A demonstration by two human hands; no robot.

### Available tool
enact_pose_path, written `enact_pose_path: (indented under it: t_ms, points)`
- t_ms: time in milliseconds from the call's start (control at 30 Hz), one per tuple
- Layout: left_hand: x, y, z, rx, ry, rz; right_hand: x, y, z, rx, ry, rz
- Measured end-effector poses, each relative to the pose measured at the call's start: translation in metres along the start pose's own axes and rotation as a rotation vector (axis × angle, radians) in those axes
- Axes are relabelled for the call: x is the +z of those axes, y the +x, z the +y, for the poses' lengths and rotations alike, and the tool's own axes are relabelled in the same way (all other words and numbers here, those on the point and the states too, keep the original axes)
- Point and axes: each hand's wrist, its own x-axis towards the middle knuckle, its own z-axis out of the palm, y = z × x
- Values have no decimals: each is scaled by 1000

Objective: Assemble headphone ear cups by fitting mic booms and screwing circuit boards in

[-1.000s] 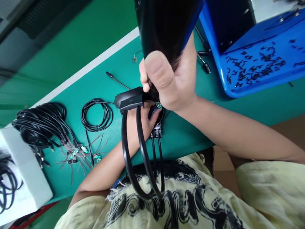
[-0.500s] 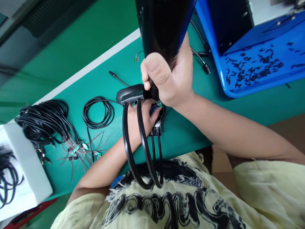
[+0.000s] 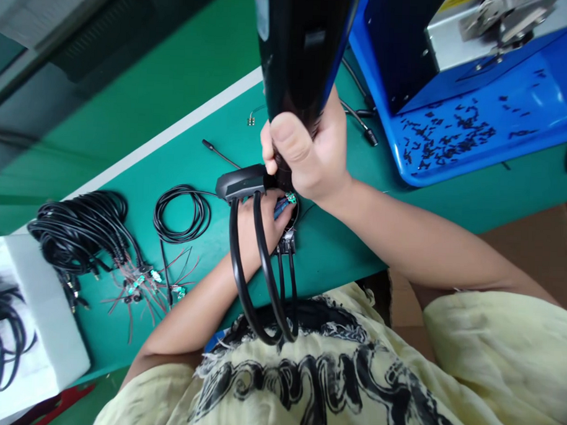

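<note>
In my right hand (image 3: 308, 154) is an upright black power tool, seemingly an electric screwdriver (image 3: 296, 58). Its lower end points down at the work, and its tip is hidden behind my fingers. My left hand (image 3: 267, 221) is closed on a black headset, whose two thick headband tubes (image 3: 258, 255) arch over the wrist. One ear piece (image 3: 240, 182) covers part of that hand. By the left thumb, a small green circuit board (image 3: 291, 198) and thin wires show at an open black housing (image 3: 287, 237). The left fingertips are partly hidden.
A coiled black cable (image 3: 182, 214) and a bundle of cables (image 3: 81, 227) with bare wire ends lie left on the green table (image 3: 328, 251). At far left is a white foam box (image 3: 60, 329). A blue tray (image 3: 408, 173) with small black pieces and a machine (image 3: 457, 42) stands right.
The view has shifted slightly, showing more of the machine at right. Both hands keep their holds, with the tool still above the headset.
</note>
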Motion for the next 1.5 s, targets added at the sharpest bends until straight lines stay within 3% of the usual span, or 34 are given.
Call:
enact_pose_path:
  t_ms: [100, 167, 333, 433, 700, 900, 967, 1033, 1133, 1200, 1300, 1400, 1500]
  points:
    - [1, -1, -2, 12, -14, -8, -11, -2, -10, -112, 21, 102]
    - [3, -2, -5, 13, -17, -19, -24, -16, -11, -93, -34, 104]
    - [6, -5, -6, 9, -14, -4, -47, -82, 14, 359, -113, -36]
    - [7, -4, -5, 17, -20, 16, -49, -107, 29, 419, -87, -97]
    - [6, -4, -4, 7, -39, 10, -41, -99, 29, 592, 176, 10]
    - [7, -2, -3, 8, -13, 7, -45, -99, 24, 620, 129, -5]
    - [6, -1, -2, 9, -31, 9, -48, -101, 19, 570, -27, -68]
    - [0, -2, -1, 36, -66, -11, -49, -102, 16, 407, -326, -151]
    - [-21, -11, -8, 108, -108, -39, -43, -99, 15, 128, -789, -302]
    - [-37, -20, -23, 121, -129, -12, -38, -96, 17, 48, -976, -393]
    - [-45, -31, -56, 103, -113, 17, -31, -92, 19, -6, -1131, -478]
    - [-36, -35, -87, 116, -36, -58, -25, -88, 19, -68, -1197, -535]
    - [-33, -38, -97, 116, 13, -83, -20, -84, 23, -124, -1247, -538]
